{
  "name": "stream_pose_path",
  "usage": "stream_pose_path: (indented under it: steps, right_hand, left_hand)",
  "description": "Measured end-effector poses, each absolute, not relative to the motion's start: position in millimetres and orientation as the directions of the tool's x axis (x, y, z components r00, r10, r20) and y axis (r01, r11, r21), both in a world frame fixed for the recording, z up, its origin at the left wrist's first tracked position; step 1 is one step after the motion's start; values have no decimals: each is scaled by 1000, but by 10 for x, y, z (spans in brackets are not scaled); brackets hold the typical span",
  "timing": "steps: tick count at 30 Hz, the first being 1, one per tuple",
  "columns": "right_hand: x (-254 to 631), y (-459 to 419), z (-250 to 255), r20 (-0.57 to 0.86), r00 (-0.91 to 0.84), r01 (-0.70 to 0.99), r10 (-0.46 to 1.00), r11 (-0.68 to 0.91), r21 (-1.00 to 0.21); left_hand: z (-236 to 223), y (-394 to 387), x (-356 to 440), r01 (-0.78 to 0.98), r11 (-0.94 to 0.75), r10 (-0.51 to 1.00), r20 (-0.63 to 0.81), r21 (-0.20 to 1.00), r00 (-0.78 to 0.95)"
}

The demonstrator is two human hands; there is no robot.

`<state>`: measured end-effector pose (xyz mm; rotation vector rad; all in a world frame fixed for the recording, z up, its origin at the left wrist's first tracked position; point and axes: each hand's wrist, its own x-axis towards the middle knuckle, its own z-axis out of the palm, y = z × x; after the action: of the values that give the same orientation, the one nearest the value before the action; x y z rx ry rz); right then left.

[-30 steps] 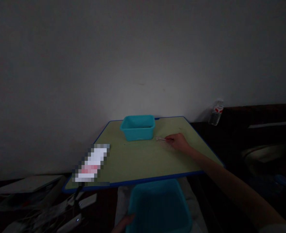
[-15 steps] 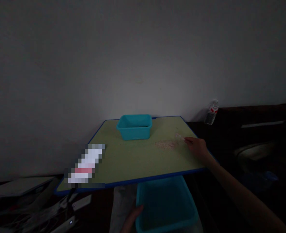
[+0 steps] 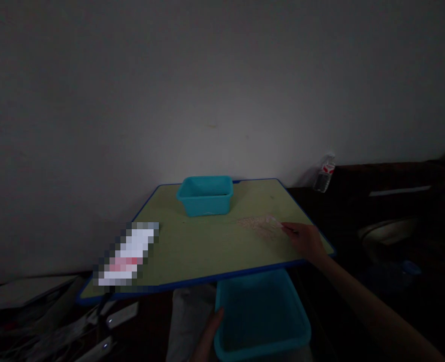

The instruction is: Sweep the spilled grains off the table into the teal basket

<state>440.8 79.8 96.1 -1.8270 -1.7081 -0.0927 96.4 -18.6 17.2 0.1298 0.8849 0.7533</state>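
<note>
My right hand [image 3: 305,240] rests near the right edge of the green table [image 3: 192,251], its fingers closed on a small pale flat thing [image 3: 274,221] that touches a patch of pale scattered grains [image 3: 255,224]. My left hand [image 3: 209,333] grips the left rim of a teal tub [image 3: 262,314] held just below the table's front edge. A second, smaller teal tub [image 3: 204,195] stands at the back of the table by the wall.
A blurred-out white and pink item [image 3: 126,254] lies on the table's left front part. A plastic water bottle [image 3: 325,174] stands by the wall at the right. Papers and cables [image 3: 56,322] clutter the dark area at lower left.
My right hand swept from beside the small tub out to the table's right edge, then came back slightly toward the front, leaving grains spread on the table. The lower tub shifted to the right.
</note>
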Motion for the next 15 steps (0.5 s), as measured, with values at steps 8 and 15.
stream_pose_path:
  steps: [8,15]
  right_hand:
    - [4643,658,988,381,292,852,877,-58,-520]
    - [4453,673,1105,265,161,787,951,38,-615]
  left_hand:
    - [330,-182,1071,-576,718,669,-616,391,415]
    - [222,-105,1044,-571,725,651,-657,386,381]
